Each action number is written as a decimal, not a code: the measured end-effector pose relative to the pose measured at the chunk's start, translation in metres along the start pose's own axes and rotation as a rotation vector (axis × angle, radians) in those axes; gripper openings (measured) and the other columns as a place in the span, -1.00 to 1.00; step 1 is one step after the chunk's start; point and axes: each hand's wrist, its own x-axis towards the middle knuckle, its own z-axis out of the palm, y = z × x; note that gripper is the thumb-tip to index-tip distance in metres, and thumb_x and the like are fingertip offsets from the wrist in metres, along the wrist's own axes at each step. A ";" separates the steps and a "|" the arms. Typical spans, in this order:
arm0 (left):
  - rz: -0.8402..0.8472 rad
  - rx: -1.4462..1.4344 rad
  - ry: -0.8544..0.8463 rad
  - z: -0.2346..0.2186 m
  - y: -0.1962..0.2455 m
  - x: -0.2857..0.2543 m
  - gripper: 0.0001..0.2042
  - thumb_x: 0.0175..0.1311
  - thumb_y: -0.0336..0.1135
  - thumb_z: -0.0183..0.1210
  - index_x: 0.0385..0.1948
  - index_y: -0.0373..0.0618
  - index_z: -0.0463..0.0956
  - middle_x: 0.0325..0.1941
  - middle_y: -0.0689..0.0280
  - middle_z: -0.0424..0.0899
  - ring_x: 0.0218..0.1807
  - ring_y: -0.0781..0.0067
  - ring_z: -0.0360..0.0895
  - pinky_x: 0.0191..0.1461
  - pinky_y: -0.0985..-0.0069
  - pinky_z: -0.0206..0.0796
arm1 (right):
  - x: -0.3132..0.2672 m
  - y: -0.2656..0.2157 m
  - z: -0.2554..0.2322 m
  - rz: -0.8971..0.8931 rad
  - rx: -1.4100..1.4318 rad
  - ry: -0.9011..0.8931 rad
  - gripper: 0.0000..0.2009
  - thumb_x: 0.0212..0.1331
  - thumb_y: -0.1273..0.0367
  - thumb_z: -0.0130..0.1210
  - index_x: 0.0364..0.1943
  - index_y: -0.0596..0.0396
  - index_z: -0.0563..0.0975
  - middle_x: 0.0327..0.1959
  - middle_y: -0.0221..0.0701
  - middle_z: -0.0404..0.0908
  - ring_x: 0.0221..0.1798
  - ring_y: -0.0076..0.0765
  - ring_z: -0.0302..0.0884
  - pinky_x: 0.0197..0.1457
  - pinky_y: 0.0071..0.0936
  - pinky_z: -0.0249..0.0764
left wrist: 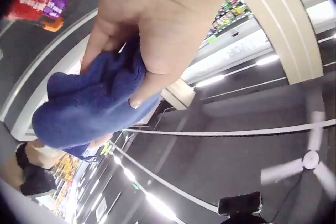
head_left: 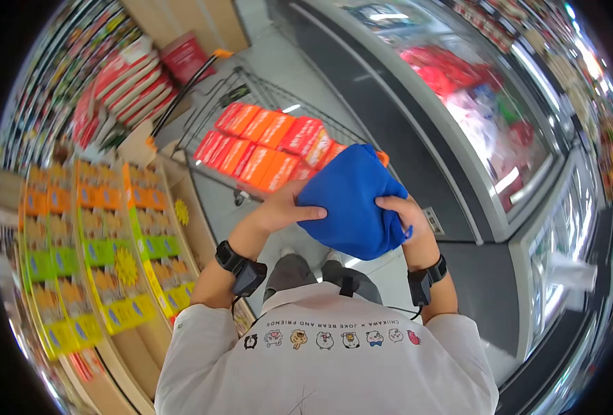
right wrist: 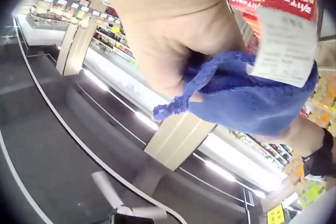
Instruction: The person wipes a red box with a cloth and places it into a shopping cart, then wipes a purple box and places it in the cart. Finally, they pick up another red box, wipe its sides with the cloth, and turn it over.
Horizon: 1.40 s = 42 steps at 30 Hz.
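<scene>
A soft blue cloth [head_left: 351, 200], bunched into a rounded shape, is held up in front of the body between both hands. My left hand [head_left: 286, 206] grips its left side, thumb on the near face and fingers behind. On the opposite side my right hand [head_left: 412, 218] pinches the edge, its thumb laid over the fabric. In the right wrist view a twisted blue loop [right wrist: 191, 87] hangs from the cloth, and a white printed label [right wrist: 286, 45] sticks out of its fold. The left wrist view shows the thumb pressed on the blue fabric [left wrist: 89, 108].
Beyond the cloth stands a wire shopping cart [head_left: 192, 142] stacked with red and orange boxes [head_left: 258, 149]. A dark-sided freezer [head_left: 417, 131] with bagged goods runs along the right. To the left is a shelf display of packaged food [head_left: 106, 256], with striped sacks [head_left: 137, 79] behind it.
</scene>
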 end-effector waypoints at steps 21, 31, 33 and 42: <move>0.306 1.149 1.889 0.163 -0.082 -0.450 -0.74 -0.13 -0.47 0.34 -0.32 -0.08 0.60 -0.29 0.25 0.61 -0.23 0.21 0.56 -0.17 0.38 0.45 | -0.061 0.340 0.276 0.735 -0.697 -0.930 -0.49 0.05 0.58 -0.13 0.20 0.20 0.31 -0.05 -0.41 0.51 -0.07 -0.57 0.49 -0.02 -0.58 0.46; 0.132 1.453 2.134 0.226 -0.143 -0.581 -0.85 -0.13 -0.47 0.26 -0.45 -0.12 0.58 -0.34 0.28 0.60 -0.30 0.27 0.57 -0.27 0.41 0.45 | -0.135 0.481 0.334 0.993 -0.678 -1.180 -0.44 0.01 0.62 -0.12 0.22 0.12 0.30 -0.06 -0.43 0.49 -0.06 -0.58 0.48 0.02 -0.57 0.47; 0.072 1.497 2.145 0.232 -0.150 -0.596 -0.85 -0.13 -0.47 0.23 -0.45 -0.13 0.56 -0.34 0.28 0.59 -0.30 0.26 0.57 -0.28 0.41 0.44 | -0.139 0.501 0.339 1.049 -0.659 -1.215 -0.43 0.00 0.63 -0.13 0.22 0.11 0.30 -0.06 -0.42 0.49 -0.04 -0.55 0.48 0.03 -0.56 0.47; -0.081 1.416 2.291 0.211 -0.175 -0.636 -0.83 -0.07 -0.48 0.25 -0.38 -0.16 0.52 -0.32 0.25 0.58 -0.29 0.24 0.57 -0.29 0.41 0.44 | -0.128 0.565 0.377 1.267 -0.685 -1.184 -0.48 -0.01 0.66 -0.12 0.15 0.14 0.34 -0.08 -0.37 0.51 -0.04 -0.44 0.53 0.05 -0.49 0.50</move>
